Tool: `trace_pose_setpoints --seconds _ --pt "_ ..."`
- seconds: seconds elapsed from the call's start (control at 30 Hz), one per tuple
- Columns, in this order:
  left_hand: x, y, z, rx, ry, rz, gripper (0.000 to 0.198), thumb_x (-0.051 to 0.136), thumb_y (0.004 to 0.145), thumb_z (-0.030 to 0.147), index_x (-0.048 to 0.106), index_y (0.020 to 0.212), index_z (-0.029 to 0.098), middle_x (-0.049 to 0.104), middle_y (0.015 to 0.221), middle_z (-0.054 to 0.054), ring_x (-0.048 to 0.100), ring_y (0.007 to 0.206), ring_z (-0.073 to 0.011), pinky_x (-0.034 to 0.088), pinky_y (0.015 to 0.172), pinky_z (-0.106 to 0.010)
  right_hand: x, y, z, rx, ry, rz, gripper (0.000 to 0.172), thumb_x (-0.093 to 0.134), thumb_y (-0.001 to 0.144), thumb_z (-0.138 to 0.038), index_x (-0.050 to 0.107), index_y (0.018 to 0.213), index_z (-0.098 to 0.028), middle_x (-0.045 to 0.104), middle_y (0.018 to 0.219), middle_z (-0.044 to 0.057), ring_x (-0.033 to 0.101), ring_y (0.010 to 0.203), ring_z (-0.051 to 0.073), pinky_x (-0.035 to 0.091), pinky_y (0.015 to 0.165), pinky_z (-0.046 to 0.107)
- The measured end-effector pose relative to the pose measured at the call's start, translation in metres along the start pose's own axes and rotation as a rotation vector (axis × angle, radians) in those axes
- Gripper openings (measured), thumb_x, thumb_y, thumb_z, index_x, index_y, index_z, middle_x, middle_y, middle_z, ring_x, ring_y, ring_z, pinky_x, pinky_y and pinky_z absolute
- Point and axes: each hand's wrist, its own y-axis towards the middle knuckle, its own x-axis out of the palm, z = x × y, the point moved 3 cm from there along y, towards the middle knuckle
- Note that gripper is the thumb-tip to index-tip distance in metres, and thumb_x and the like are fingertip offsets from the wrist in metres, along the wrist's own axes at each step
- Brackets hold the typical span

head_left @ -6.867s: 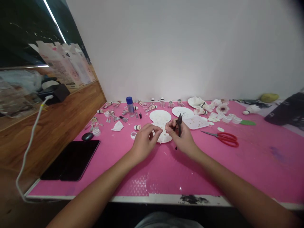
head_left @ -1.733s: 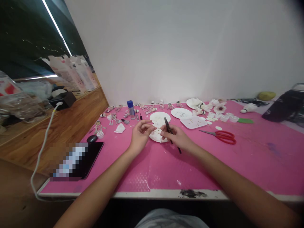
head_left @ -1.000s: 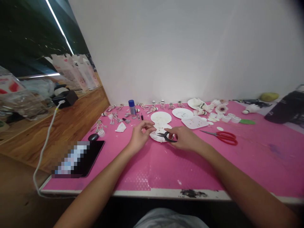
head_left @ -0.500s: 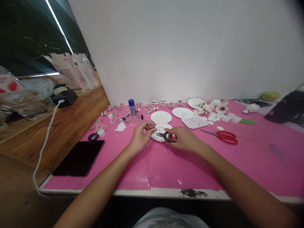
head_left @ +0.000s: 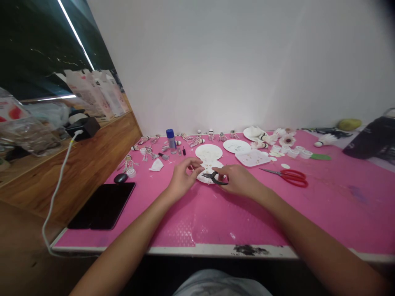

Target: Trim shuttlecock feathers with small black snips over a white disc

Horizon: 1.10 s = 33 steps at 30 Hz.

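My right hand [head_left: 236, 179] is closed round black-handled pliers [head_left: 212, 176], whose jaws point left over a white plate [head_left: 202, 179]. Left of the plate, my left hand [head_left: 185, 174] has its thumb and fingertips brought close together; anything between them is too small to make out. Small pale bits lie on the plate between my hands. A second white plate [head_left: 209, 152] sits just behind it, also with pale bits on it.
Red-handled scissors [head_left: 293, 177] lie at the right, near a white tray [head_left: 253, 158] and small round tubs [head_left: 293, 153]. Shuttlecock pieces [head_left: 211, 135] and a blue-capped bottle [head_left: 170, 142] stand along the wall. A black tablet [head_left: 101, 205] and mouse [head_left: 120, 178] are at the left.
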Motion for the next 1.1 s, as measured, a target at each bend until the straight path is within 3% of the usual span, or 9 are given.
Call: trace_pose_setpoints --seconds 0.33,0.5,0.67,1.1 --pt "0.000 0.000 0.000 -0.019 -0.026 0.006 0.018 0.076 0.089 0.033 0.075 0.103 0.021 0.075 0.094 -0.005 0.067 0.085 -0.0198 0.048 0.082 -0.033 0.003 -0.001 0.002 0.007 0.005 0.003 0.040 0.069 0.084 -0.026 0.078 0.123 -0.024 0.081 0.093 0.009 0.071 0.081 0.025 0.043 0.066 0.029" --pt "0.002 0.001 -0.007 -0.145 -0.135 0.022 0.031 0.080 0.085 0.034 0.077 0.112 0.020 0.077 0.089 -0.006 0.069 0.084 -0.0200 0.051 0.082 -0.033 0.003 -0.001 0.003 0.014 0.013 -0.005 0.038 0.069 0.085 -0.026 0.078 0.122 -0.025 0.081 0.092 0.008 0.070 0.080 0.025 0.042 0.066 0.028" --pt "0.001 0.003 -0.007 -0.230 -0.161 0.052 0.021 0.082 0.083 0.037 0.081 0.090 0.017 0.080 0.102 -0.011 0.070 0.087 -0.0210 0.052 0.080 -0.033 0.003 -0.001 0.006 0.024 0.019 0.008 0.043 0.068 0.086 -0.028 0.074 0.128 -0.025 0.080 0.098 0.008 0.071 0.083 0.025 0.043 0.067 0.029" --pt "0.001 0.002 -0.004 -0.167 -0.125 0.038 0.018 0.079 0.086 0.037 0.080 0.087 0.019 0.080 0.095 -0.008 0.069 0.083 -0.0197 0.051 0.077 -0.032 0.002 -0.001 0.006 0.040 -0.005 -0.003 0.045 0.069 0.085 -0.029 0.074 0.129 -0.024 0.080 0.100 0.010 0.071 0.086 0.027 0.045 0.070 0.031"
